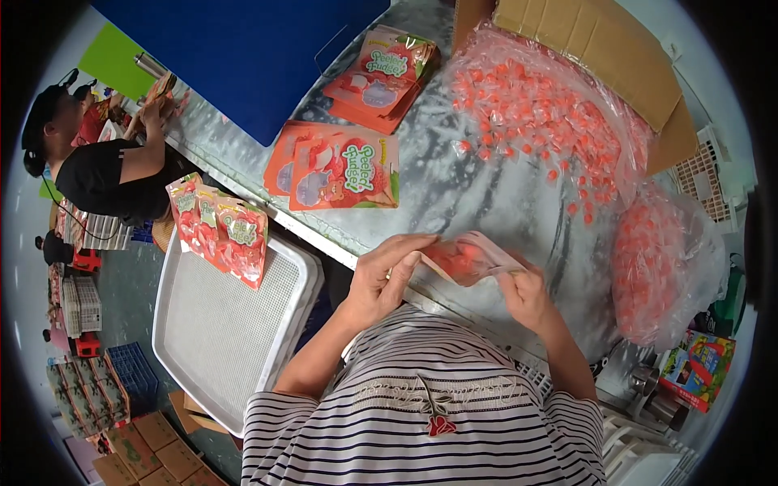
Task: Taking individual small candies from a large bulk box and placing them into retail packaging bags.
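On my feed, left hand and right hand both pinch a glossy pink pouch, just off center toward 3 o'clock. Crinkly-wrapped round red candies sprawl around 1.

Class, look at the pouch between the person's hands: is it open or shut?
Open. The pouch gapes between the left hand and right hand, its rim edges standing apart.

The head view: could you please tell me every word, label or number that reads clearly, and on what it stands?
I leave the wording uncopied:
Flat pink pouches: large green lettering, legible.
Filled pouches: smaller green lettering, partly hidden.
Colourful box: print too small to read.
Striped shirt: decorative lettering, too blurred.
Held pouch: no readable print.
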Motion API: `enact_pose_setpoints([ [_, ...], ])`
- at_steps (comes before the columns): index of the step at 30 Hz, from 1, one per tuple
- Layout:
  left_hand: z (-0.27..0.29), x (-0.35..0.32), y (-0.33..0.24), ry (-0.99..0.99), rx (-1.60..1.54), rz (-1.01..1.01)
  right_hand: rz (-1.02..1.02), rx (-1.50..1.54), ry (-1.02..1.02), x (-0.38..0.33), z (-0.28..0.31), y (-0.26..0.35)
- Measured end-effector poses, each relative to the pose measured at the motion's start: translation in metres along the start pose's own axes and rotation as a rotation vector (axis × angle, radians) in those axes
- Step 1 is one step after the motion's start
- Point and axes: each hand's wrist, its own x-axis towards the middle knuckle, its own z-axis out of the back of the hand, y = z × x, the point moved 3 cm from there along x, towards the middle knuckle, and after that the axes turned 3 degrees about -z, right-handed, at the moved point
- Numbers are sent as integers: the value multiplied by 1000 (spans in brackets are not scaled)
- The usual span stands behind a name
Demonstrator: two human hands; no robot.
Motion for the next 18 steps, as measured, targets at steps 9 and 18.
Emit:
enact_pose_setpoints([
  [9,-3,-1,-1,-5,-192,58,-90,111,-82,-4,0,0],
  [18,-8,-6,1,-35,-242,135,-256,361,-280,2,-4,10],
])
